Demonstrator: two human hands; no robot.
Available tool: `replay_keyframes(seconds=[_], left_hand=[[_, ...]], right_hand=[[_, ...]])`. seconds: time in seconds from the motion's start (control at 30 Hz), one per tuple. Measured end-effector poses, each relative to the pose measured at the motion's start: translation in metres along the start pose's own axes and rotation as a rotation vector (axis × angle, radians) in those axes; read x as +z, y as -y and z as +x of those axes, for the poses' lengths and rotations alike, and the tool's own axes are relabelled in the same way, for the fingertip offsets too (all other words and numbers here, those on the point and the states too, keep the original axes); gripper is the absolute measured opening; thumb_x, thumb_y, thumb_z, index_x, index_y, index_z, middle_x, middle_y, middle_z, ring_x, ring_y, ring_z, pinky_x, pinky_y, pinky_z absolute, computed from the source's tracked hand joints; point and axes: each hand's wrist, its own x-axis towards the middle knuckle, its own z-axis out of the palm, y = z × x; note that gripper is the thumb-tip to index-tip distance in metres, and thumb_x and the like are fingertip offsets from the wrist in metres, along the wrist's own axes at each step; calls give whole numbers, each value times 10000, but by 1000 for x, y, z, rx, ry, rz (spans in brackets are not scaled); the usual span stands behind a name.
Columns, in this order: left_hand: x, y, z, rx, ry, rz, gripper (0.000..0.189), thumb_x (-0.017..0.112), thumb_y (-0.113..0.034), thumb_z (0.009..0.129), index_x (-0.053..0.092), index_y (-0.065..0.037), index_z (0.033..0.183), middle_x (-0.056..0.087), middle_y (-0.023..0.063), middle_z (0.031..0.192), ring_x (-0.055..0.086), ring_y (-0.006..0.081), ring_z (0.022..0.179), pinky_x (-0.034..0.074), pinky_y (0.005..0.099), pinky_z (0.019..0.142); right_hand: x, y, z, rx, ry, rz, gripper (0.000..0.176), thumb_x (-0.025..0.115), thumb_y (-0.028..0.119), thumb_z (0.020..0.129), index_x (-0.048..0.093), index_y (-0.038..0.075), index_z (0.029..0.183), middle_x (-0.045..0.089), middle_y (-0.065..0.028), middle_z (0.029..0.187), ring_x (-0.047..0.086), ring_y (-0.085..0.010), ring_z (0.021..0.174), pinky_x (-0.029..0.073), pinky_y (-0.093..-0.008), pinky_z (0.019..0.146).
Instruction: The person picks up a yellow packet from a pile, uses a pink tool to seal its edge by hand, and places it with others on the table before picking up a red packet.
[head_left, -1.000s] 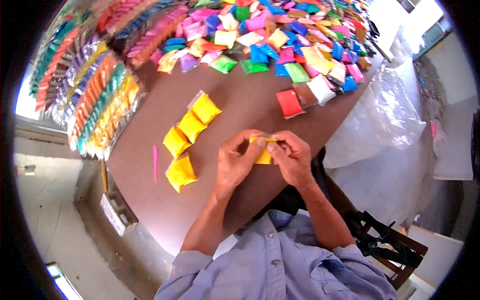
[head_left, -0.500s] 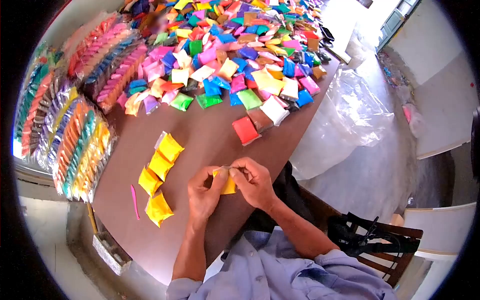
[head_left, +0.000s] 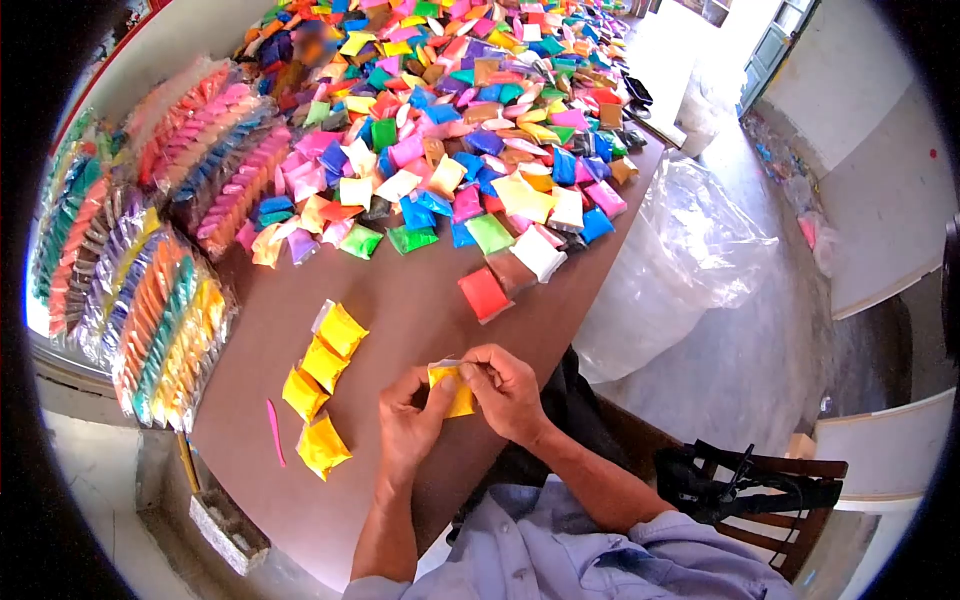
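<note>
Between both hands, over the near part of the brown table, is a small yellow packet (head_left: 461, 400) with a clear top edge. My left hand (head_left: 412, 415) grips its left side, thumb across the front. At its upper right edge, my right hand (head_left: 505, 392) pinches the packet between thumb and fingers. To the left, several yellow packets (head_left: 323, 364) lie in a slanting row on the table. A thin pink plastic stick (head_left: 275, 433) rests beside them. Beyond my hands lies a red packet (head_left: 484, 295), touching a brown one (head_left: 511, 271).
A large heap of coloured packets (head_left: 450, 130) covers the far table (head_left: 262, 330). Clear bags of packed coloured packets (head_left: 165, 330) stand along the left edge. A big transparent plastic bag (head_left: 680, 250) hangs at the right side. A wooden chair (head_left: 775, 500) stands at lower right.
The view has tilted a little, so the table things sit lower in it. Both hands stay on the yellow packet; more of its upper part shows between them.
</note>
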Motion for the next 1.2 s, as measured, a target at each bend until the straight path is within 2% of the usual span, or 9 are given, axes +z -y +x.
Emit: replay_keyframes(seconds=[0.07, 0.27, 0.5, 0.6, 0.7, 0.8, 1.03, 1.13, 1.2], left_hand=[[2, 0, 0, 12, -18, -34, 127, 709, -112, 973, 741, 6, 1009, 692, -24, 860, 583, 38, 785, 477, 216, 703], [-2, 8, 0, 27, -12, -108, 138, 704, -149, 999, 740, -18, 975, 678, -42, 836, 569, 30, 767, 469, 213, 691], [-4, 15, 0, 5, -24, -89, 162, 720, -177, 992, 740, -17, 976, 684, -41, 832, 577, 35, 753, 474, 210, 674], [1, 3, 2, -22, -52, -84, 157, 725, -159, 980, 740, -4, 999, 698, -21, 852, 595, 48, 762, 491, 221, 687], [1, 4, 1, -17, -35, -67, 153, 719, -131, 973, 736, 12, 1023, 708, 4, 868, 608, 61, 771, 502, 232, 698], [-1, 5, 1, -34, -16, -24, 152, 716, -119, 971, 731, 21, 1027, 712, 16, 870, 611, 65, 776, 504, 236, 701], [-7, 12, 0, 36, 32, -12, 147, 730, -127, 967, 718, 19, 985, 703, 5, 850, 599, 56, 753, 495, 230, 681], [-5, 7, 2, 43, 31, -8, 145, 736, -116, 961, 722, 19, 1011, 699, 1, 847, 597, 56, 752, 493, 226, 673], [-2, 2, 2, 55, 28, 28, 148, 737, -113, 961, 723, 20, 1025, 699, -1, 850, 597, 55, 755, 494, 226, 672]], right_hand=[[3, -8, 0, -145, -27, -79, 91, 651, 74, 991, 609, 1, 1025, 608, -53, 834, 559, -91, 687, 478, -267, 616], [1, 6, 2, -128, 58, -157, 105, 641, 78, 982, 613, -4, 1041, 629, -113, 854, 592, -168, 657, 492, -305, 609], [-1, 11, 3, -55, 109, -189, 143, 637, 121, 998, 613, -10, 1049, 630, -115, 852, 604, -151, 670, 500, -301, 611], [2, -2, 1, -100, 13, -122, 156, 615, 141, 1021, 603, -9, 1063, 631, -99, 847, 617, -129, 706, 516, -289, 629], [0, 1, 1, 54, -44, 19, 156, 574, 160, 1056, 592, 5, 1071, 637, -51, 867, 613, -73, 762, 523, -255, 639], [2, 3, 0, 24, -76, 24, 160, 576, 159, 1054, 593, 1, 1071, 628, -37, 867, 603, -57, 768, 517, -245, 635], [-4, 19, 8, 29, 46, -61, 195, 610, 163, 1039, 626, -23, 1099, 641, -25, 882, 598, -42, 765, 499, -220, 621], [-7, 12, 8, 107, 95, -6, 193, 616, 158, 1038, 641, -21, 1105, 663, -29, 917, 600, -41, 758, 503, -209, 638], [-6, 6, 4, 131, 30, 118, 200, 615, 159, 1043, 635, -23, 1124, 661, -27, 923, 599, -47, 750, 509, -206, 648]])
